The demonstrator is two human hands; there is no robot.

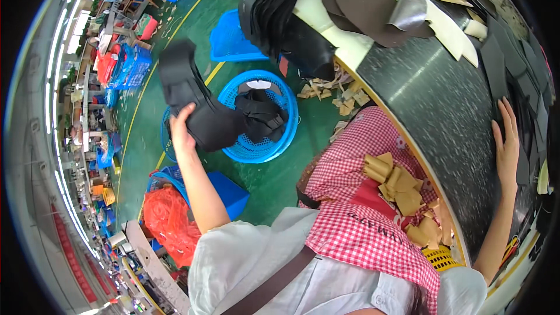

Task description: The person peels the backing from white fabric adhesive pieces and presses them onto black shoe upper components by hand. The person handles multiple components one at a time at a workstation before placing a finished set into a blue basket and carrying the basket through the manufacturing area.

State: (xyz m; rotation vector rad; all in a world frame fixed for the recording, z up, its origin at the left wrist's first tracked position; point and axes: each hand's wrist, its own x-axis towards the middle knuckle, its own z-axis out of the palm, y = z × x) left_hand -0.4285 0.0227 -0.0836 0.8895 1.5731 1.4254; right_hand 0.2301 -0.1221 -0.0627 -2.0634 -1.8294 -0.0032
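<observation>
My left hand [182, 129] is closed on a stack of black cut leather-like pieces [201, 102], held out to the left beside a round blue basket [287, 96]. The lower end of the stack overlaps the basket's left rim in view. More black pieces [261, 118] lie inside that basket, with something white near its far side. On the right, my right hand [508, 143] lies flat with its fingers stretched out on the dark worktable [420, 93]. Its fingertips are at the edge of a pile of dark grey and black pieces [525, 87]; nothing shows in its grasp.
Dark brown sheets [364, 9] and cream offcuts [449, 29] lie at the table's far end, beside a tied black bundle [271, 6]. A blue tub [233, 38] stands on the green floor. Tan scraps [402, 189] rest on my checked apron [350, 227]. A red plastic bag [169, 221] is at lower left.
</observation>
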